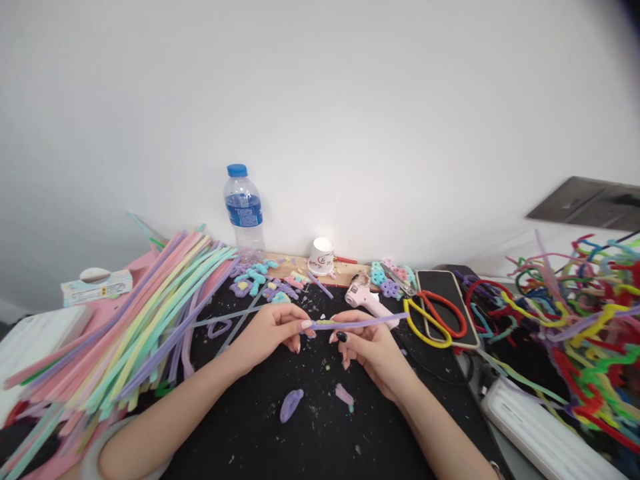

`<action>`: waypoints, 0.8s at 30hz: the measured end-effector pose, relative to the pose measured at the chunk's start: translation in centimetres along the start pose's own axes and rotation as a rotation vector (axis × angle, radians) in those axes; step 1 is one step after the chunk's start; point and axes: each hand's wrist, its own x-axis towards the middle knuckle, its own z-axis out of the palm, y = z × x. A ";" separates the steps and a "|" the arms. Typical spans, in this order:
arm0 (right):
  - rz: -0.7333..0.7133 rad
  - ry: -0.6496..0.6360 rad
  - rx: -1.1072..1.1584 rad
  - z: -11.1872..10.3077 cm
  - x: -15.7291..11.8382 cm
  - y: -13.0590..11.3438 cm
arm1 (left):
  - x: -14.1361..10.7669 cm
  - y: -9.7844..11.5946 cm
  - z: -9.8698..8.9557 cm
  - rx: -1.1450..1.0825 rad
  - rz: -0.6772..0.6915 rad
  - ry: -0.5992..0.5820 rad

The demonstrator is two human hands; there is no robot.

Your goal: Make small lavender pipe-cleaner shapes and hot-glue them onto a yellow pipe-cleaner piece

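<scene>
Left hand (283, 327) and right hand (373, 341) pinch purple stem (363, 323), likely to hold it straight; glue gun (371, 305), scissors (408, 289) near worktop (320, 453) back edge, presumably for reach.

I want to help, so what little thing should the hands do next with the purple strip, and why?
Perhaps the right hand should bend the long end of the purple strip back toward the left hand. That end sticks out straight past the right hand, while the left hand pinches the strip farther along, which could keep it steady.
</scene>
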 end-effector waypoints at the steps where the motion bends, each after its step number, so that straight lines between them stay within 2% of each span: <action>1: -0.008 0.016 -0.056 0.2 0.0 0.2 | 0.0 0.0 0.1 0.032 0.003 -0.028; 5: -0.024 0.041 -0.241 0.6 0.1 0.9 | -0.1 -0.2 0.3 0.098 0.021 -0.113; 14: -0.061 0.113 -0.262 0.6 0.2 0.8 | -0.1 -0.2 0.5 0.101 0.034 -0.043; 20: -0.045 0.125 -0.290 1.0 -0.1 0.9 | -0.8 0.2 0.6 0.514 0.242 0.022; 24: -0.036 0.132 -0.314 1.3 -0.3 0.9 | -1.0 0.3 0.7 0.663 0.373 -0.004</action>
